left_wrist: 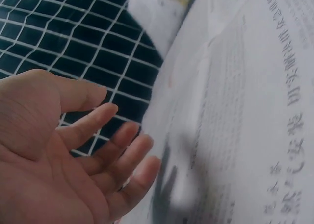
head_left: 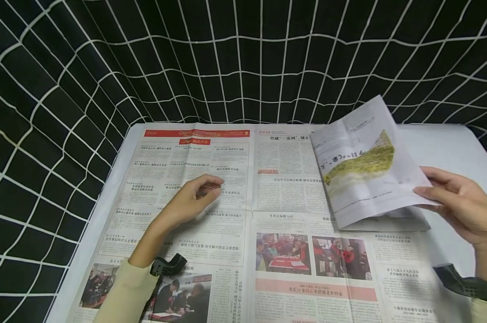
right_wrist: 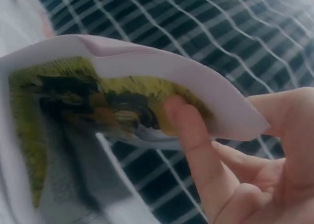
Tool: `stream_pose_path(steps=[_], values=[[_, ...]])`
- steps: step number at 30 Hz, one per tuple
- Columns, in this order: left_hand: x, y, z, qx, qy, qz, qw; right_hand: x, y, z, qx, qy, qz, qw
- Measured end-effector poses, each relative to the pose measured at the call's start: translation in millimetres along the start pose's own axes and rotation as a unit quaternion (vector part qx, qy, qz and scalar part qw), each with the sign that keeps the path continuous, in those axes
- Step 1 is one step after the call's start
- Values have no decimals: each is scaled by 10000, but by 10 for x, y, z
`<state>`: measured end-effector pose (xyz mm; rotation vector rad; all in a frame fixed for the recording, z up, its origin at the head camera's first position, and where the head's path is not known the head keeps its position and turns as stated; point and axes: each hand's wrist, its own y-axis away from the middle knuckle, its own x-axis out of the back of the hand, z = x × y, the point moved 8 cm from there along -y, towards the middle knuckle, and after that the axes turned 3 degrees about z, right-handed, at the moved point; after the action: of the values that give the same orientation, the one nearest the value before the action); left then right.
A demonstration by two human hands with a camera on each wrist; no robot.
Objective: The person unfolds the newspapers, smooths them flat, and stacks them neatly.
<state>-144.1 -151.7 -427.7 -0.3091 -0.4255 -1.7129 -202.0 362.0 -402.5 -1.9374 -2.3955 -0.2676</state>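
A white booklet point(head_left: 356, 166) with a yellow-green hill picture and Chinese characters lies at the right of the newspaper. Its upper leaf is lifted, bowed and tilted off the part beneath. My right hand point(head_left: 461, 202) pinches the leaf's right edge between thumb and fingers. In the right wrist view, a finger of the right hand point(right_wrist: 201, 155) lies against the leaf's printed inner side point(right_wrist: 132, 101), which carries a colour picture. My left hand point(head_left: 195, 197) hovers over the left newspaper page, holding nothing. Loosely bent, spread fingers of the left hand point(left_wrist: 73, 150) show in the left wrist view.
Spread newspaper point(head_left: 215, 224) covers much of the white table point(head_left: 449, 143). Black cloth with a white grid point(head_left: 243, 58) hangs at the back and left side. Dark bands point(head_left: 168, 264) sit on both wrists.
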Motion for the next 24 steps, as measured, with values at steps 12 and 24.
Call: stream_pose_path(steps=[12,24], values=[[-236,30,53,6,-7,-306,9995,-951,33,-28,-65,1811,-1246,9755],[-550,106,194,-7,-10,-643,9979,-1525,126,-95,176,2300,-1128,9665]])
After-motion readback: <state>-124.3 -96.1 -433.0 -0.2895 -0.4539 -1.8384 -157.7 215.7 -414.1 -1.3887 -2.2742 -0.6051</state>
